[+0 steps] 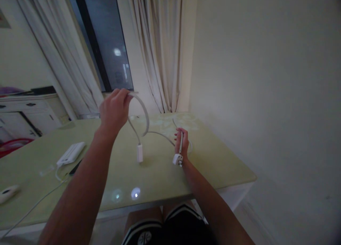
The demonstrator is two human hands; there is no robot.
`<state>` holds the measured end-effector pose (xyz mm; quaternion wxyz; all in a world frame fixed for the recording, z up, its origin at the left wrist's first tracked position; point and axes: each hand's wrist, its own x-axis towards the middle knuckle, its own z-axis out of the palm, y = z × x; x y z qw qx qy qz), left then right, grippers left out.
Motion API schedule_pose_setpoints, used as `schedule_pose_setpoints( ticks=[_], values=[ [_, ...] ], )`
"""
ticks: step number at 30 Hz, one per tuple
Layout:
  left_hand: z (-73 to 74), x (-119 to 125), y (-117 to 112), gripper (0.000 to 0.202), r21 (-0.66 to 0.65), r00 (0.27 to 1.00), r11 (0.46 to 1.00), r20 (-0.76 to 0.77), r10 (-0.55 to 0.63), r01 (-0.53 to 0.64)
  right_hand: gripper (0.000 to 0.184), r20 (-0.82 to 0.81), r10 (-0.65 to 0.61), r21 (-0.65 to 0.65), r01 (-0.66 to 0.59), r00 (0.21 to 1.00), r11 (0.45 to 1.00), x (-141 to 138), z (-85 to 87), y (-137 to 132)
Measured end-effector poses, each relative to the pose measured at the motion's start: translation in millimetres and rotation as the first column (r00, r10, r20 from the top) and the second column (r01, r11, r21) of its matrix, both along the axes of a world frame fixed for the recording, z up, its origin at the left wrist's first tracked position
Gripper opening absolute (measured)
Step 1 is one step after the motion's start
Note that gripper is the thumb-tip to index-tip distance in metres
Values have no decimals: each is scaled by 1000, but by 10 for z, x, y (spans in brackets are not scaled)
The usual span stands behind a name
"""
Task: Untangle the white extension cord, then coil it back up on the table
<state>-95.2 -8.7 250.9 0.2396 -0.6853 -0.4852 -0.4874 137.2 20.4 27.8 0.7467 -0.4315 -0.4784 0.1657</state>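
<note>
My left hand (115, 108) is raised above the table, its fingers pinched round a thick white cable (145, 113) that curves down from it to the right. Below that hand, a thinner length of cable drops to a small white block (140, 153), which seems to hang just over the table. Lower and to the right, my right hand (182, 140) is turned palm up with its fingers curled round the cable. A white plug (177, 159) with several pins dangles over my right wrist from a short cable end. Part of a loop shows behind that hand.
On the pale green glossy table (157, 184), a white power strip (71, 153) with its cord lies left, near a dark thin object (75, 167). A rounded white device (9, 193) is at the far left. A wall (266, 96) borders the right side; curtains (162, 49) hang behind.
</note>
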Motion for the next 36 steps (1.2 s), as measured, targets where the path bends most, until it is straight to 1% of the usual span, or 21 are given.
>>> schedule_pose_setpoints(
  ticks=[2,4,6,7,8,10,11,12,13,14,15,16,18,20,21,24,26,27,30,32,36],
  values=[
    [49,-47,13,26,-29,998,1000,60,-3,5,35,21,-30,-3,30,999,1000,19,1,-9],
    [56,-94,65,26,-75,985,996,168,-38,52,34,109,-19,-26,22,994,999,23,-5,-34],
    [51,-140,118,23,-190,938,964,328,-115,185,33,247,54,-107,-29,967,994,0,-22,-68],
    [52,-163,134,20,-271,885,915,439,-158,298,33,311,105,-171,-53,944,984,-23,-34,-84],
    [57,-189,140,17,-340,802,832,567,-190,438,34,362,159,-240,-73,919,968,-51,-47,-96],
    [83,-249,131,13,-350,539,586,822,-183,731,36,408,253,-343,-109,877,933,-112,-74,-103],
    [101,-282,120,15,-277,380,463,914,-144,842,38,402,285,-364,-134,870,922,-137,-86,-97],
    [119,-313,110,19,-174,225,373,969,-98,911,39,379,315,-373,-168,870,912,-156,-96,-85],
    [135,-341,103,22,-62,87,327,994,-60,943,40,338,348,-377,-213,875,901,-166,-104,-66],
    [148,-365,101,24,41,-30,321,999,-39,946,40,282,382,-382,-262,880,886,-167,-110,-43],
    [155,-382,104,25,126,-120,339,992,-38,932,39,219,415,-386,-312,883,868,-161,-114,-16],
    [155,-394,112,25,190,-183,366,982,-54,911,36,156,446,-388,-361,881,848,-148,-116,12],
    [131,-403,140,23,259,-234,419,966,-110,870,32,46,495,-368,-446,867,816,-113,-118,67],
    [73,-406,175,21,261,-200,460,963,-179,848,30,-52,502,-304,-493,863,815,-77,-116,113],
    [30,-411,195,19,239,-150,489,965,-214,839,30,-110,488,-266,-499,866,825,-59,-112,133],
    [-153,-456,282,15,135,91,640,947,-307,757,31,-340,390,-165,-462,856,871,2,-80,187],
    [-315,-517,366,15,73,250,736,914,-319,673,34,-487,323,-111,-424,812,899,67,-43,228],
    [-407,-554,413,15,46,305,763,900,-311,645,35,-546,300,-88,-410,782,908,111,-21,251],
    [-709,-671,534,14,-62,409,779,875,-259,625,37,-668,260,-43,-386,697,922,273,42,315],
    [-921,-727,566,18,-172,514,800,837,-189,575,37,-709,246,-32,-378,661,925,378,67,343],
    [-1309,-712,509,31,-349,710,835,701,-68,424,35,-675,247,-21,-353,695,935,459,35,345]
  ],
)
